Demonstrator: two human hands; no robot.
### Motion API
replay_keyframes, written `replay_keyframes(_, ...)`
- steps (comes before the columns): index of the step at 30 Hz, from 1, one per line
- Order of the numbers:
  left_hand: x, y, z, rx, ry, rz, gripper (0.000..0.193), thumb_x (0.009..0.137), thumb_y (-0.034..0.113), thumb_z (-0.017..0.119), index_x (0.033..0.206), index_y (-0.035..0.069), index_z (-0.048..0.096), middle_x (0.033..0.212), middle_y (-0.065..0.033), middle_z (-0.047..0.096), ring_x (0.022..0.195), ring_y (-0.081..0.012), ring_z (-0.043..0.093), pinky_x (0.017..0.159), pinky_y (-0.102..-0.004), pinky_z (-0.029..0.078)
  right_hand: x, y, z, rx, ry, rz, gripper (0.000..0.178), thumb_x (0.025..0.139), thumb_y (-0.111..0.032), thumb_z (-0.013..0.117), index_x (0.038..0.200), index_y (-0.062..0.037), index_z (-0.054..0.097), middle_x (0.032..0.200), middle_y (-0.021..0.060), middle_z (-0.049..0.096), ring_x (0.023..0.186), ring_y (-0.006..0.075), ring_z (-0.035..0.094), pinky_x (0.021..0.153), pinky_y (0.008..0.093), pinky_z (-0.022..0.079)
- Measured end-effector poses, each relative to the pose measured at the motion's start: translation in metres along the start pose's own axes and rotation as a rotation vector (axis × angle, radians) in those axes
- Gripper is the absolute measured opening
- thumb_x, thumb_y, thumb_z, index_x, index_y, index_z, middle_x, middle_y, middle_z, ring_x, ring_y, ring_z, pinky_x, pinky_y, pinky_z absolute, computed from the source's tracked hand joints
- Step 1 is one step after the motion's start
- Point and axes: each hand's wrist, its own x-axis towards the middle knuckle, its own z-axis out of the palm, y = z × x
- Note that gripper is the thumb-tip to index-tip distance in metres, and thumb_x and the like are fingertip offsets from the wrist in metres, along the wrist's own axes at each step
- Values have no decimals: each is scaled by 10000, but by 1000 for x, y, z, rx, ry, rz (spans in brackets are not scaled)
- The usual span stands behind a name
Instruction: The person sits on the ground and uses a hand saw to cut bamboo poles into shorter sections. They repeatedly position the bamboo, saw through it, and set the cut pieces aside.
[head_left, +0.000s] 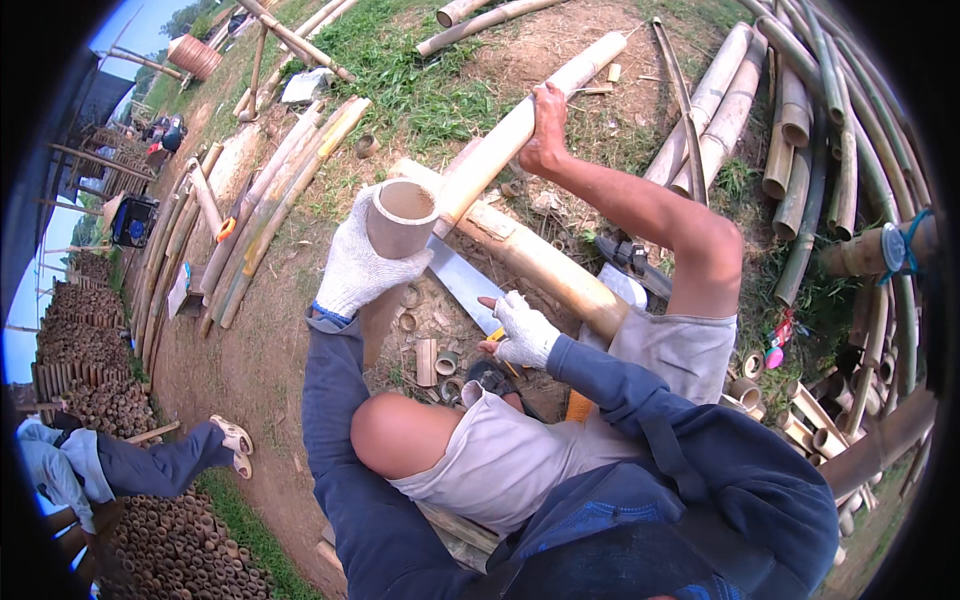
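My left hand (365, 255), in a white knit glove, grips a short bamboo tube (388, 238) with its open hollow end facing up. My right hand (525, 332), gloved with bare fingertips showing, is closed around the handle of a handsaw (465, 285). The wide silver blade points away to the upper left, its tip close to the tube and a long bamboo pole (490, 160). That pole slants over a thicker bamboo pole (560, 270) lying crosswise. My bare foot (546, 130) presses against the slanted pole.
Several short bamboo offcuts (427, 362) lie on the dirt below the saw. Bamboo poles are stacked at the right (725, 110) and left (285, 200). Cut bamboo rings (180, 545) are piled at the lower left, near another person's legs (160, 460). A sandal (635, 262) sits by my leg.
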Motion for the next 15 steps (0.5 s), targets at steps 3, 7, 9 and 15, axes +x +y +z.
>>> replay_keyframes(3,18,56,-2,-133,-83,128,987,676,301,1018,1475,25,508,1386,-182,660,1276,-288,676,1089,-422,547,27,-46,-11,102,163,-70,1064,784,-557,920,1575,-25,449,1388,317,548,1275,477,568,1097,514,481)
replay_keyframes(7,43,139,12,-59,-238,207,1172,660,267,1023,1591,-12,369,1525,-216,550,1438,-323,554,1214,-449,447,37,-86,-19,484,303,108,1069,625,-435,1028,1402,29,459,1338,322,587,1223,456,645,991,501,562)
replay_keyframes(9,57,179,32,87,-256,210,1233,673,287,1005,1637,-13,297,1624,-204,449,1524,-312,452,1276,-438,366,26,-87,-29,691,438,57,1120,635,-446,1037,1417,55,410,1312,300,600,1212,427,663,1007,484,557)
replay_keyframes(15,35,235,93,-319,-403,603,1295,754,552,934,1721,89,206,1685,-208,382,1570,-366,381,1302,-516,279,-76,-60,-121,723,824,-294,1124,737,-428,1006,1538,24,359,1405,221,591,1312,342,598,1122,428,488)
